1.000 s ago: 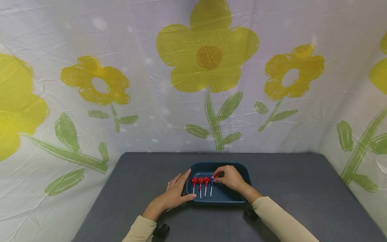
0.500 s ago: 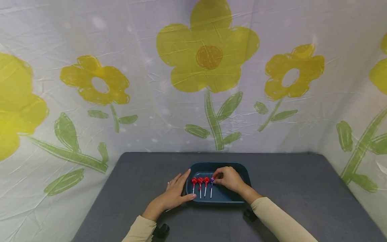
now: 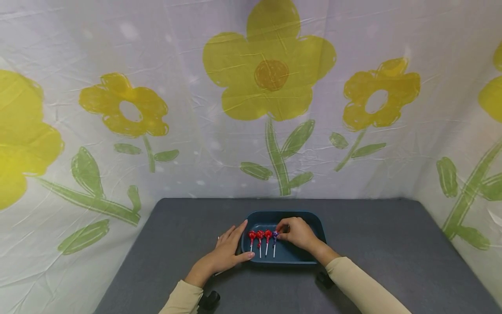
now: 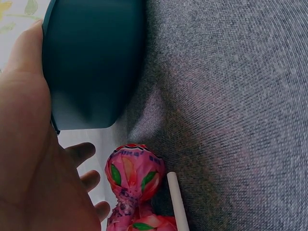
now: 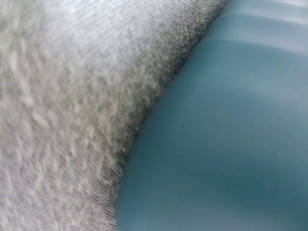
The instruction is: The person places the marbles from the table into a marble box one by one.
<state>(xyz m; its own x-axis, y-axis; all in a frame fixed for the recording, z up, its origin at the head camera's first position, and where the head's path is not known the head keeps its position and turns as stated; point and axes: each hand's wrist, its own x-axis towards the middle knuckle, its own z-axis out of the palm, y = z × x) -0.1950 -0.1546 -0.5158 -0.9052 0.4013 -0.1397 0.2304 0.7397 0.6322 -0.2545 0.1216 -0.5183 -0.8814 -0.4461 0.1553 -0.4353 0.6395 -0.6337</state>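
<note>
Three red-wrapped lollipops (image 3: 260, 234) lie side by side in a dark blue tray (image 3: 296, 255), white sticks toward the person. At the right end of this row is a purple-wrapped lollipop (image 3: 276, 234), its wrapped head pinched between the thumb and fingers of my right hand (image 3: 299, 232). My left hand (image 3: 224, 254) rests along the tray's left side, fingers extended and thumb at the near rim. Pink-wrapped lollipops (image 4: 134, 173) and a white stick (image 4: 178, 202) show beneath that hand in the left wrist view. The right wrist view holds only tray wall (image 5: 216, 144) and cloth; the fingers are hidden there.
The tray stands on a dark grey cloth-covered table (image 3: 376, 244). Behind and at both sides hangs a white sheet (image 3: 188, 174) with painted yellow flowers. Black wrist devices (image 3: 209, 300) sit under both forearms.
My right hand has shifted very slightly toward the person, and the purple lollipop's stick has moved a little with it. The left hand and the red lollipops have stayed put.
</note>
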